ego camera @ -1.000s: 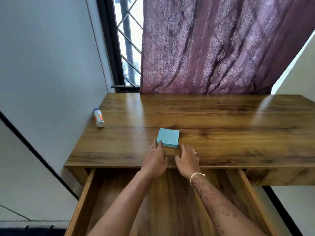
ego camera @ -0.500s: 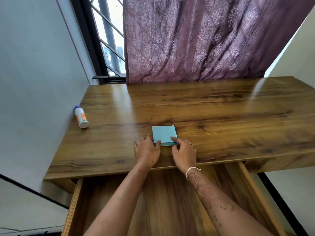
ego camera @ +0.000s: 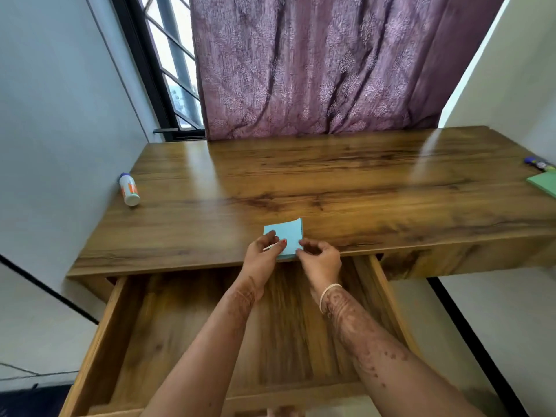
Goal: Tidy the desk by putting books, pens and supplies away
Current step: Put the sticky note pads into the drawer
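Observation:
A light blue sticky-note pad (ego camera: pixel 285 236) sits at the front edge of the wooden desk (ego camera: pixel 331 191), its near corner over the edge. My left hand (ego camera: pixel 263 252) holds its left side, thumb on top. My right hand (ego camera: pixel 320 257) pinches its right front corner with curled fingers. Below both hands, the wooden drawer (ego camera: pixel 168 341) stands pulled out and its visible bottom is bare.
A white glue bottle (ego camera: pixel 129 189) with a blue cap lies at the desk's left edge by the wall. At the far right edge lie a green pad (ego camera: pixel 546 183) and a blue-capped marker (ego camera: pixel 538 164). A purple curtain (ego camera: pixel 316 64) hangs behind the desk.
Both hands went from lying flat beside the pad to gripping it. The pad has slid toward the desk's front edge. The view shifted right, bringing the green pad and marker in.

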The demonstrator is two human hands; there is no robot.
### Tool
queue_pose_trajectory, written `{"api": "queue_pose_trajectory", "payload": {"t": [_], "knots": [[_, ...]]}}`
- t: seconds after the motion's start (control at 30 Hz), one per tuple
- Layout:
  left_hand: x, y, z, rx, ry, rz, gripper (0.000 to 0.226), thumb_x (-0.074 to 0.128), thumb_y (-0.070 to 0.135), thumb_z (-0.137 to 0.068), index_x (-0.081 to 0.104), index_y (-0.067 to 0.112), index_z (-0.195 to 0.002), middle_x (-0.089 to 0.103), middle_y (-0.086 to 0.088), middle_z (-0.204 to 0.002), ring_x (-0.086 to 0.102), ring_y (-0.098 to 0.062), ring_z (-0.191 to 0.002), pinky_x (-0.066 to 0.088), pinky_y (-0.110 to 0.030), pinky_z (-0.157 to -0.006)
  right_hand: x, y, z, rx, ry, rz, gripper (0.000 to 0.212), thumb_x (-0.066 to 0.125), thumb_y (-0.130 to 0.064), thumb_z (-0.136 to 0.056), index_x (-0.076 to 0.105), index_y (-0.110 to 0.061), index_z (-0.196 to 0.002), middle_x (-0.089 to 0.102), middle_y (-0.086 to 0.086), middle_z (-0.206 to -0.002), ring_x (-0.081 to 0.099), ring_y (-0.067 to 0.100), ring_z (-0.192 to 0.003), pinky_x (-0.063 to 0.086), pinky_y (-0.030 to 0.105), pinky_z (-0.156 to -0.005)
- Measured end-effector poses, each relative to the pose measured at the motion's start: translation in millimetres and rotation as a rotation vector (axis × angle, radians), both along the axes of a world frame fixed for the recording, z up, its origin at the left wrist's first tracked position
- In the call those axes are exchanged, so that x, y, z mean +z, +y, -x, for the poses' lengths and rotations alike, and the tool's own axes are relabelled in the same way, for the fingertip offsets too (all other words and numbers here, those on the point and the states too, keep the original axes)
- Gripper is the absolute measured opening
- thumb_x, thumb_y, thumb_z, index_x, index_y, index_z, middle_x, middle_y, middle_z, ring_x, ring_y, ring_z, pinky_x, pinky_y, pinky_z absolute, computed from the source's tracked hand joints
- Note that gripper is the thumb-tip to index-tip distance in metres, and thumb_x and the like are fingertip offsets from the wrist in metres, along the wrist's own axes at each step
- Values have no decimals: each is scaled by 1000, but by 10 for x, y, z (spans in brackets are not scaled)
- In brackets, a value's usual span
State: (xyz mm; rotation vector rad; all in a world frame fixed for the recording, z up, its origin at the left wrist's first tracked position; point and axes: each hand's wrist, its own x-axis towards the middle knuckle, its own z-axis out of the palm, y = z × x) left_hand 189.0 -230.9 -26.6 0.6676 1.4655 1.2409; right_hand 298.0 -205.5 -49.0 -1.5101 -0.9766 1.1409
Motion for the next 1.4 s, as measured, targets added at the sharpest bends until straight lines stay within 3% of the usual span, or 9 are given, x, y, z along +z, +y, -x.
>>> {"api": "queue_pose_trajectory", "payload": {"t": [0.17, 0.27, 0.37, 0.53, 0.63, 0.77, 0.87, 1.13, 1.4], "knots": [[-74, -363, -325, 136, 53, -22, 46, 65, 10, -89, 53, 13, -134, 59, -4, -126, 56, -14, -109, 47, -24, -89, 125, -237, -423, -45, 264, 121, 22, 70, 9, -76, 69, -3, -95, 68, 5, -84, 64, 11, -73, 52, 16, -59], [-139, -600, -559, 220, -54, 18, 51, 62, 2, -90, 46, 10, -138, 57, -8, -127, 58, -17, -109, 49, -36, -99, 108, -441, -755, 9, 356, 160, 24, 71, 8, -76, 68, -1, -98, 70, 11, -95, 68, 17, -85, 56, 23, -68], [-211, -803, -732, 201, -187, 118, 57, 61, 3, -91, 38, 5, -143, 55, -15, -129, 61, -21, -104, 55, -32, -84, 12, -582, -1032, 23, 411, 190, 22, 72, 5, -77, 69, -3, -97, 71, 11, -99, 68, 20, -95, 57, 27, -74], [-341, -1013, -1102, 137, -172, 268, 43, 60, 0, -91, 50, -1, -133, 62, -17, -114, 63, -26, -104, 56, -34, -86, -200, -778, -1440, 8, 433, 256, 21, 72, 5, -79, 67, -5, -97, 70, 11, -100, 68, 20, -97, 58, 26, -73], [-447, -1005, -1221, 113, -106, 303, 44, 62, -4, -88, 53, -1, -130, 64, -17, -116, 64, -26, -103, 57, -32, -83, -226, -881, -1580, 18, 218, 208, 17, 69, 0, -83, 67, -10, -96, 69, 6, -97, 66, 18, -96, 57, 25, -75], [-693, -888, -1286, 28, 38, 358, 46, 64, -4, -86, 54, 2, -130, 64, -16, -119, 64, -25, -104, 58, -32, -80, -267, -983, -1835, 156, -584, -65, 16, 63, -11, -89, 67, -18, -103, 66, -4, -106, 59, 13, -103, 46, 18, -76], [-841, -826, -1307, -19, 148, 402, 43, 62, -4, -87, 55, 3, -129, 64, -15, -120, 63, -25, -109, 57, -34, -85, -404, -985, -1957, 216, -875, -227, 21, 59, -8, -89, 69, -19, -104, 66, -5, -109, 53, 13, -107, 44, 22, -85], [-1050, -692, -1391, -260, 362, 445, 42, 64, -2, -85, 57, 6, -125, 65, -12, -120, 63, -24, -107, 53, -40, -94, -532, -899, -1961, 210, -864, -265, 26, 54, -1, -89, 68, -18, -104, 66, -4, -107, 50, 11, -110, 41, 18, -87], [-976, -735, -1471, -685, 453, 421, 47, 61, 31, -89, 49, 24, -133, 56, -1, -128, 51, -19, -115, 38, -32, -95, -550, -927, -1973, 216, -837, -246, 29, 52, 7, -87, 69, -16, -94, 66, -4, -110, 50, 11, -113, 45, 21, -89]]}}
